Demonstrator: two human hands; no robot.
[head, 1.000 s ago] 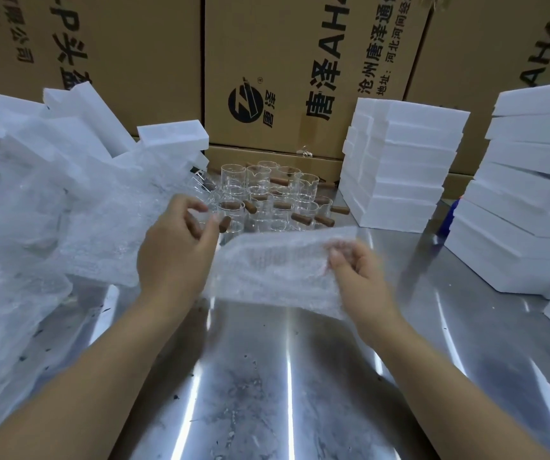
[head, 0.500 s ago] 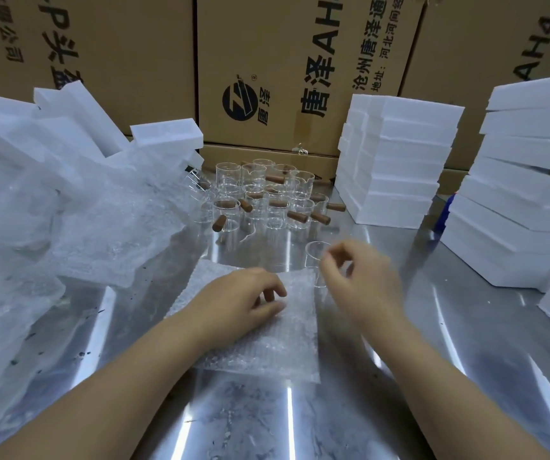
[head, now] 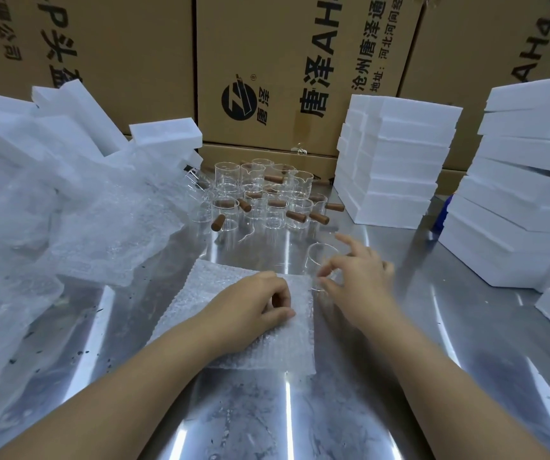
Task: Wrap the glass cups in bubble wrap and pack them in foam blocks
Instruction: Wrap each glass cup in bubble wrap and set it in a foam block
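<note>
A small bubble wrap sheet (head: pixel 233 346) lies flat on the steel table (head: pixel 286 419). My left hand (head: pixel 253 305) rests on its right part with fingers curled, thumb and fingers pinching the sheet. Just past the sheet's far right corner stands one clear glass cup (head: pixel 316 257). My right hand (head: pixel 358 277) reaches round it from the right, thumb and a fingertip closing on its near side while the forefinger sticks out behind it. Several more glass cups with brown wooden handles (head: pixel 267 200) stand grouped farther back.
A heap of bubble wrap (head: pixel 51 227) and loose foam blocks (head: pixel 78 107) fills the left side. Two tall stacks of white foam blocks stand at the back (head: pixel 396 161) and at the right (head: pixel 525 194). Cardboard boxes (head: pixel 267 61) wall off the rear. A blue object (head: pixel 441 214) sits between the stacks.
Both hands held the sheet stretched in the air; it now lies flat under my left hand. My right hand let go of it and went to the single cup.
</note>
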